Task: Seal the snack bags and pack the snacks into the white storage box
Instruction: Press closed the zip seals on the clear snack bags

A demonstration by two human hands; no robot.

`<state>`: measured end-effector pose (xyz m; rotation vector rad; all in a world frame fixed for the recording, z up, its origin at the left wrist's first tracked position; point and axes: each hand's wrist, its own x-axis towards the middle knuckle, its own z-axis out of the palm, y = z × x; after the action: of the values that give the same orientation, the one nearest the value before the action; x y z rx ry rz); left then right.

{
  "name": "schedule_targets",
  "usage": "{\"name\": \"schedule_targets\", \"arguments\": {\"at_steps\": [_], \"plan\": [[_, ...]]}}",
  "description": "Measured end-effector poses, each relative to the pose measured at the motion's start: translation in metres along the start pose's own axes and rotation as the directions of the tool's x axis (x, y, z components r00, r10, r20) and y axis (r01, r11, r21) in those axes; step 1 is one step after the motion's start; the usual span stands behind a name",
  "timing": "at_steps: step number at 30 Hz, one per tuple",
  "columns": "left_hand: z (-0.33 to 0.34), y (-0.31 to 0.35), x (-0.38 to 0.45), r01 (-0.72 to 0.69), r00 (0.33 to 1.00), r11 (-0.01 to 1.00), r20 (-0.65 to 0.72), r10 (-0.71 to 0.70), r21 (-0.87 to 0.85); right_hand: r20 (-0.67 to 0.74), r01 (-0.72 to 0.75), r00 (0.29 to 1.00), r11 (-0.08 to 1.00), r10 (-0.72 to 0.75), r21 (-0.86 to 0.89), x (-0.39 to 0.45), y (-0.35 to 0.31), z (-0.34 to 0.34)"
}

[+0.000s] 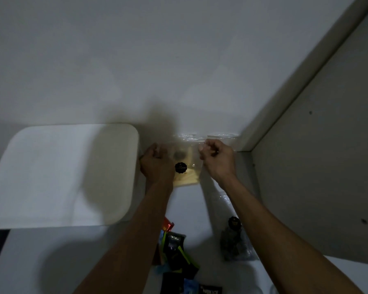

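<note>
The clear snack bag [187, 166] lies flat on the white surface [189, 206], against the wall and just right of the white storage box [62, 177]. It holds pale contents and carries a round black label [180, 167].

Left hand [156, 164]: fingers curled onto the bag's left edge; the grip covers that side, with the label just beside the knuckles.

Right hand [218, 158]: fingers curled, pinching the bag's upper right portion near its clear top strip [200, 137] — the bag body lies between the two hands.

The storage box is shut by its lid and is apart from both hands.

Nearer the person, a heap of dark and coloured snack packets [179, 257] lies on the surface, with another clear bag of dark pieces [234, 240] to its right — neither is touched.
</note>
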<state>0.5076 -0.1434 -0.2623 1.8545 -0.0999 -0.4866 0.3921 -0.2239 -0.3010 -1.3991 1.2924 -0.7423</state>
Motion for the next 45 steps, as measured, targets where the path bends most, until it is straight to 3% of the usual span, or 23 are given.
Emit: {"name": "schedule_targets", "arguments": {"at_steps": [12, 21, 25, 28, 33, 41, 45], "plan": [[-0.051, -0.006, -0.054, -0.039, 0.993, 0.989, 0.112, 0.022, 0.146, -0.033, 0.000, 0.999, 0.998, -0.001, -0.058, -0.062, -0.009, -0.036], [-0.098, -0.040, -0.131, -0.251, 0.922, 0.919, 0.364, 0.132, 0.304, -0.151, -0.084, 0.987, 0.975, 0.053, -0.204, -0.165, -0.001, -0.115], [-0.087, -0.062, -0.158, -0.218, 0.857, 0.903, 0.516, -0.005, 0.370, -0.137, -0.151, 0.984, 0.939, 0.113, -0.308, -0.178, 0.033, -0.125], [-0.067, -0.081, -0.163, -0.259, 0.831, 0.846, 0.554, -0.052, 0.467, -0.105, -0.181, 0.983, 0.910, 0.153, -0.372, -0.177, 0.058, -0.124], [-0.026, -0.109, -0.156, -0.268, 0.812, 0.753, 0.562, -0.159, 0.601, -0.075, -0.258, 0.966, 0.900, 0.248, -0.352, -0.152, 0.099, -0.111], [0.015, -0.130, -0.152, -0.046, 0.876, 0.821, 0.417, -0.240, 0.569, -0.112, -0.286, 0.957, 0.928, 0.267, -0.240, -0.130, 0.125, -0.104], [0.014, -0.132, -0.148, -0.036, 0.903, 0.833, 0.374, -0.209, 0.552, -0.129, -0.327, 0.941, 0.937, 0.312, -0.122, -0.132, 0.123, -0.103]]}}
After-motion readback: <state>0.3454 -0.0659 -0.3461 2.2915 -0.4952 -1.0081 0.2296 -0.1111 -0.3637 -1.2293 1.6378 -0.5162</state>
